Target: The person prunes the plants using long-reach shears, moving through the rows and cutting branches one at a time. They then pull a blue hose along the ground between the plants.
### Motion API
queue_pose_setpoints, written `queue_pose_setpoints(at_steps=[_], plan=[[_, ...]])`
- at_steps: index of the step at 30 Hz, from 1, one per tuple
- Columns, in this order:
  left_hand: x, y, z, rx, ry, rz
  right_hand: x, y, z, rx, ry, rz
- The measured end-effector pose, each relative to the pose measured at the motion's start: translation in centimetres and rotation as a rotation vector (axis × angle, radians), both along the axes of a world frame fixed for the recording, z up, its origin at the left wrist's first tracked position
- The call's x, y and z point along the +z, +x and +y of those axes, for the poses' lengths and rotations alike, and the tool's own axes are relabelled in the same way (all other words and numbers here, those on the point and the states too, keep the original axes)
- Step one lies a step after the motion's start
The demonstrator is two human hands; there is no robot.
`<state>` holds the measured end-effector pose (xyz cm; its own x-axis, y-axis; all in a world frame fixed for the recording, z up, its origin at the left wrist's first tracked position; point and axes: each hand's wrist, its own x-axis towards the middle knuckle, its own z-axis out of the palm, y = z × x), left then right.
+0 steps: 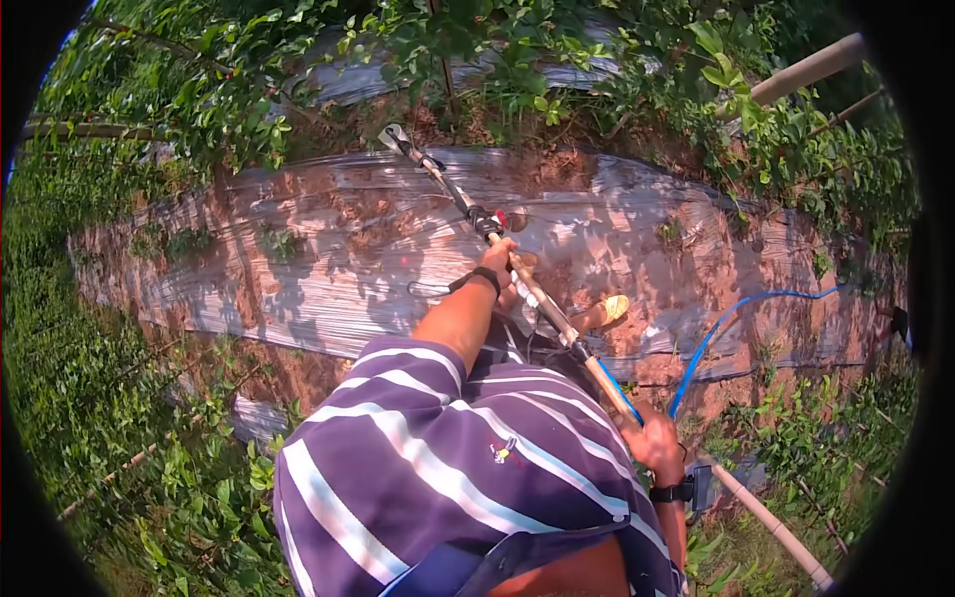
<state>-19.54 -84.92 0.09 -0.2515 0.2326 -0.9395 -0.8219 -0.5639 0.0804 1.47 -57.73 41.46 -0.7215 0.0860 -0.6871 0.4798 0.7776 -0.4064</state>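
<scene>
The long pole (545,300) slants across the front of the body, its far end over the plastic sheeting (308,308). The left hand (502,261) is wrapped around it just behind the red lever (499,218), probably to bear the forward weight. The right hand (654,443) is curled around the rear, well apart from the left, likely for steadier aim. The blue hose (693,355) meets the pole there and loops off to the right (perhaps leaving slack for swinging).
</scene>
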Motion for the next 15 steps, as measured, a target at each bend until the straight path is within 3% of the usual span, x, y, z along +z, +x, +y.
queue_pose_setpoints(at_steps=[1,6,9,15], plan=[[-0.4,-0.1,-0.3,-0.007,0.079,-0.004,0.0,0.1,-0.3,0.001,0.000,0.000],[1.0,0.4,-0.1,-0.040,0.006,0.022,-2.0,3.2,-1.1,-0.116,0.004,0.086],[5.8,0.1,-0.3,-0.071,0.018,-0.026,-2.3,4.0,-1.6,-0.095,0.051,0.095],[4.5,0.6,-0.2,-0.120,0.062,-0.074,-3.7,6.0,-2.0,-0.192,0.028,0.184]])
